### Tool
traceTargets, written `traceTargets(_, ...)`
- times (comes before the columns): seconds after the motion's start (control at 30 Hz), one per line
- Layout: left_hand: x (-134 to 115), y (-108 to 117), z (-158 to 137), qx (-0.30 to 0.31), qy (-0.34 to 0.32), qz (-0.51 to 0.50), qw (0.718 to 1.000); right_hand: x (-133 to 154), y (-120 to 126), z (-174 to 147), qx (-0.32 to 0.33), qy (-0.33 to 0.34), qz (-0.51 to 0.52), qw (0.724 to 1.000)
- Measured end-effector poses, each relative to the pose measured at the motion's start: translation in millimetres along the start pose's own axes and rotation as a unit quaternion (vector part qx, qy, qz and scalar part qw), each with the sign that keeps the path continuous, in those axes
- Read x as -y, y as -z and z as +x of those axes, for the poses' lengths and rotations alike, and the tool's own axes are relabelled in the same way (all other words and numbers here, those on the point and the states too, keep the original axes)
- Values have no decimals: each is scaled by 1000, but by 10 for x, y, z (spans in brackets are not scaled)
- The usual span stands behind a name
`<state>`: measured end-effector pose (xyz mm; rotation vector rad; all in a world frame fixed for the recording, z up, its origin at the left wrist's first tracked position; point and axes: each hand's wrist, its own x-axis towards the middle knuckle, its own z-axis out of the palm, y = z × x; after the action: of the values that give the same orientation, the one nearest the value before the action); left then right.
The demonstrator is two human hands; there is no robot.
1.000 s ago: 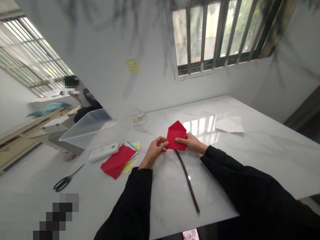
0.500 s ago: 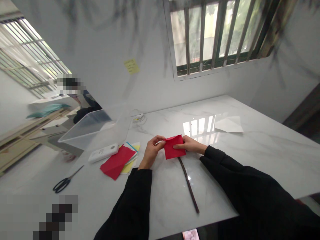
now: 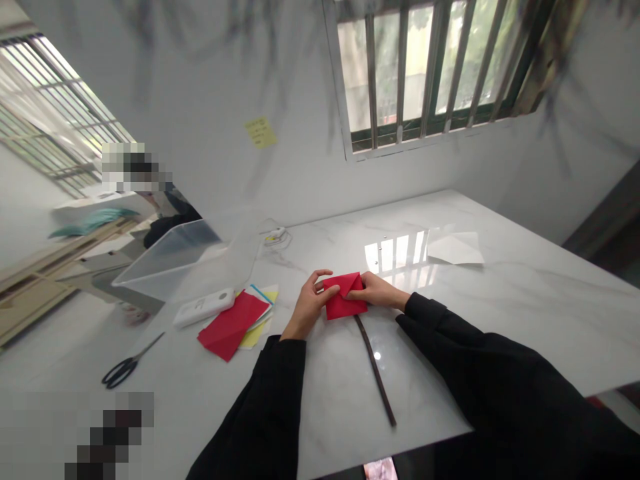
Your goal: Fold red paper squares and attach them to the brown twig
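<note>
A small piece of red paper (image 3: 345, 308) is pinched between both hands over the white tabletop, with a folded flap showing on its upper face. My left hand (image 3: 309, 303) grips its left edge, thumb on top of the paper. On the right side my right hand (image 3: 383, 291) holds it, thumb pressing near the flap. A thin dark brown stick (image 3: 376, 373) lies on the table below the paper, its upper end hidden or touching the paper's lower edge; I cannot tell which.
Left of my hands lie more red paper (image 3: 234, 327), yellow sheets (image 3: 253, 339), a white power bank (image 3: 204, 308) and black-handled scissors (image 3: 121, 371). A clear plastic bin (image 3: 167, 263) stands behind. White paper (image 3: 455, 249) rests at the right. A phone (image 3: 380, 469) is at the near edge.
The upper part of the red paper has been folded over into a pointed flap. My left thumb has moved right, onto the paper.
</note>
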<state>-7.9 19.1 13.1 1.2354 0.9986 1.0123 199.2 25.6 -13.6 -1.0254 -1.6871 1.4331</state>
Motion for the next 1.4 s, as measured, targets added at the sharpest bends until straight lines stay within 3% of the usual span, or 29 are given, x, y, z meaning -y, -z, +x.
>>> traceTargets(0.4, -2, 45, 20, -30, 3, -7, 1000, 49, 60, 4, 40, -1, -11, 999)
traceTargets(0.73, 35, 51, 23, 4, -7, 8, 1000, -3, 38, 25, 31, 22, 34, 999)
traceTargets(0.93, 29, 79, 25, 27, -10, 18, 999, 26, 39, 50, -64, 15, 108, 992)
traceTargets(1.07, 7, 101, 20, 42, -18, 41, 998, -52, 49, 102, -86, 1, 137, 987)
traceTargets(1.4, -21, 129, 44, -46, -7, 23, 999, -126, 71, 127, -85, 24, 51, 995)
